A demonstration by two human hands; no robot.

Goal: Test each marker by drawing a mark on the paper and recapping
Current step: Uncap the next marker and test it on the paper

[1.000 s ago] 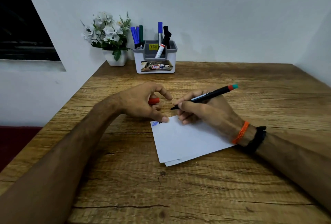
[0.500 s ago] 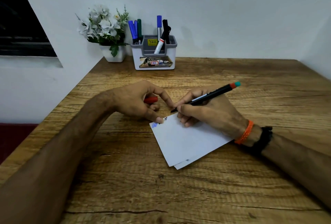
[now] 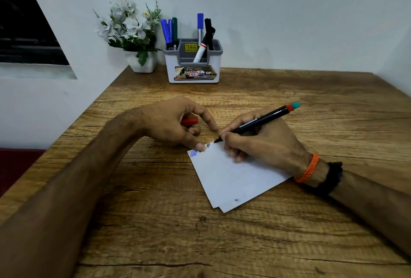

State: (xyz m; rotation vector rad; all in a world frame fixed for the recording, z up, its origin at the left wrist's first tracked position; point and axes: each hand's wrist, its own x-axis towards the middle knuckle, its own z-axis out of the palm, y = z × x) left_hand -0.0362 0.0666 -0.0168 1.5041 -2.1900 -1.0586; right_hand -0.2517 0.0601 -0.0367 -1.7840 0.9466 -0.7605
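Observation:
My right hand (image 3: 262,142) grips an uncapped black marker (image 3: 260,121) with a red and teal end. Its tip touches the top edge of the white paper (image 3: 233,177), beside short dark strokes and a blue mark near the paper's top left corner. My left hand (image 3: 169,122) curls around the marker's red cap (image 3: 189,121), while its thumb presses down that top left corner. A second sheet peeks out underneath the first.
A white and grey pen holder (image 3: 193,64) with several markers stands at the back of the wooden table (image 3: 200,233). A white pot of flowers (image 3: 133,35) sits to its left against the wall. The table's left edge runs beside my left forearm.
The marker tip came down onto the paper's top edge and dark strokes appeared there. My left hand kept the cap and stayed pressed on the corner.

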